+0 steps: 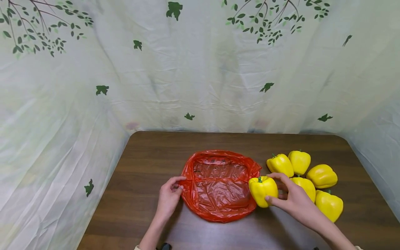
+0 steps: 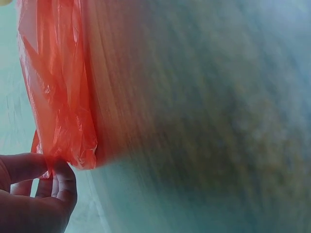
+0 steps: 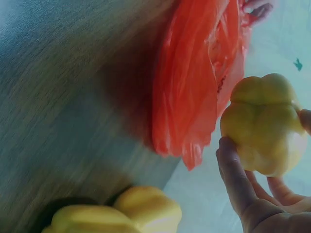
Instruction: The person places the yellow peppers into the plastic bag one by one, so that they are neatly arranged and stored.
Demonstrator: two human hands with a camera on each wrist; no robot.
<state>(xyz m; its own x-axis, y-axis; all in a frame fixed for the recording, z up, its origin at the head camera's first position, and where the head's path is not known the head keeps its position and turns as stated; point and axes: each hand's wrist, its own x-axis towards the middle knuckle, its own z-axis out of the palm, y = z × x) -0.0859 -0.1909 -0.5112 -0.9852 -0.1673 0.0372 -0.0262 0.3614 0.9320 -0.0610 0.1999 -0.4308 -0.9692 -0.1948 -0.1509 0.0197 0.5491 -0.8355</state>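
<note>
A red plastic bag [image 1: 218, 187] stands with its mouth spread wide on the wooden table, its inside visible from above. At the bag's left rim my left hand [image 1: 170, 196] pinches the plastic between thumb and fingers; the left wrist view shows the same pinch on the bag's edge [image 2: 63, 97]. My right hand [image 1: 290, 198] grips a yellow bell pepper [image 1: 262, 191], green stem upward, which overlaps the bag's right rim in the head view. In the right wrist view the held pepper [image 3: 262, 126] is raised above the tabletop, beside the bag [image 3: 194, 82].
Several more yellow bell peppers [image 1: 322, 176] lie grouped on the right of the table, behind and beside my right hand. The brown wooden table [image 1: 143, 163] ends at a pale curtain [image 1: 200, 80] with leaf prints. A small dark object [image 1: 166, 246] shows by the left wrist.
</note>
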